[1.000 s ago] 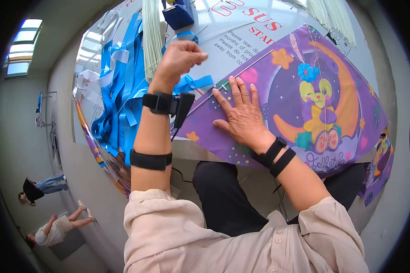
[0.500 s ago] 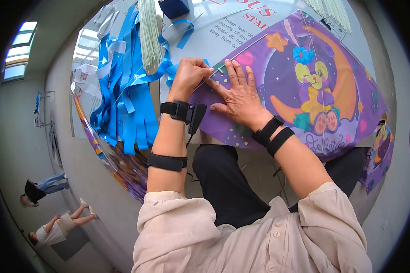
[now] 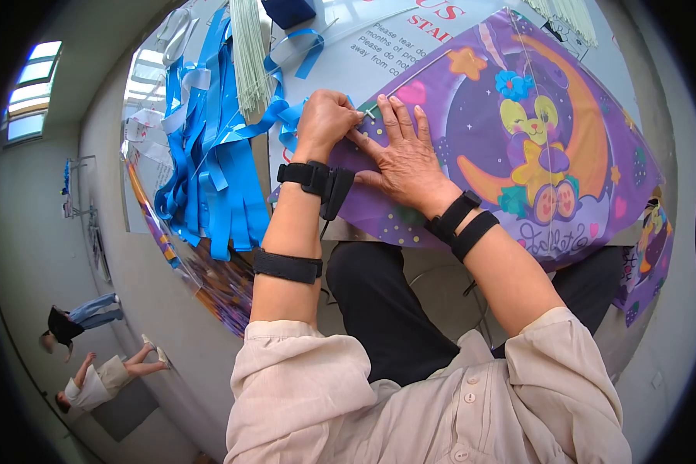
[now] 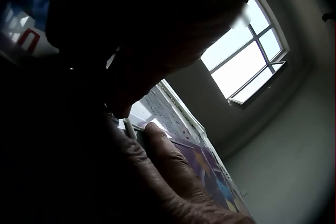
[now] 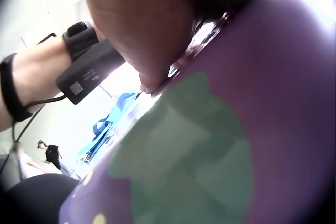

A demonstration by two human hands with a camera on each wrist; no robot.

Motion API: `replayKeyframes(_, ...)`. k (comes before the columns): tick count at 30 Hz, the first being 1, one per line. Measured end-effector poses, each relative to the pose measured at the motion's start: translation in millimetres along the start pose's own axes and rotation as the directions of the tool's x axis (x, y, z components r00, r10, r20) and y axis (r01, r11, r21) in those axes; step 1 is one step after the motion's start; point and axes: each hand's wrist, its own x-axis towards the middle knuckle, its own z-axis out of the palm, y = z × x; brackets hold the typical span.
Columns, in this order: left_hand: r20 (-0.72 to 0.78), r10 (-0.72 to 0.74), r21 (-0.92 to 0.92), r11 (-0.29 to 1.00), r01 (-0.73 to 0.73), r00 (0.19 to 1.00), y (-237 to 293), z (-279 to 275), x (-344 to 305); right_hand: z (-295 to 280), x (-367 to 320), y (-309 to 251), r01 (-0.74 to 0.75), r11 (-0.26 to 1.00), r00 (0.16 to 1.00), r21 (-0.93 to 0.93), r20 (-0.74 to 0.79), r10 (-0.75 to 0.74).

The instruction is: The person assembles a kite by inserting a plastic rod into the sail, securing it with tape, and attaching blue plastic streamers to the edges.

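Observation:
In the head view a purple kite sheet (image 3: 479, 158) with a rabbit on an orange moon lies over the table's front edge. A thin white rod (image 3: 410, 80) runs along its upper left edge, with a small white connector (image 3: 370, 114) on it. My left hand (image 3: 326, 127) pinches the rod just left of the connector; its fingertips hide the exact grip. Flat on the sheet, fingers spread, my right hand (image 3: 406, 164) presses beside the connector. The left wrist view is dark, with the right hand's fingers (image 4: 170, 166) near the connector.
Blue ribbons (image 3: 228, 178) are heaped left of the sheet, beside a bundle of pale sticks (image 3: 249, 62). A dark blue box (image 3: 288, 11) stands at the back. More sticks (image 3: 568, 19) lie back right. Two people are at far left.
My left hand has come down from above the table to the rod beside the connector and pinches there. The right hand keeps pressing the sheet, which appears slightly higher in view.

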Motion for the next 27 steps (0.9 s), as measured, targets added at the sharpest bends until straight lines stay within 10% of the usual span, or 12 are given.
replayKeyframes(5, -0.039, -0.077, 0.341, 0.936, 0.086, 0.996, 8, -2, 8, 0, 0, 0, 0.0, 1.0, 1.0, 0.003, -0.008, 0.0)
replayKeyframes(18, 0.005, -0.233, 0.413, 0.886, 0.21, 0.972, 13, -18, -2, 1, 1, 1, -0.006, 1.0, 0.999, 0.002, 0.041, 0.006)
replayKeyframes(27, -0.053, 0.086, 0.446, 0.893, -0.054, 0.995, -3, -21, -11, -8, 2, 3, 0.008, 0.998, 0.992, 0.061, 0.128, -0.016)
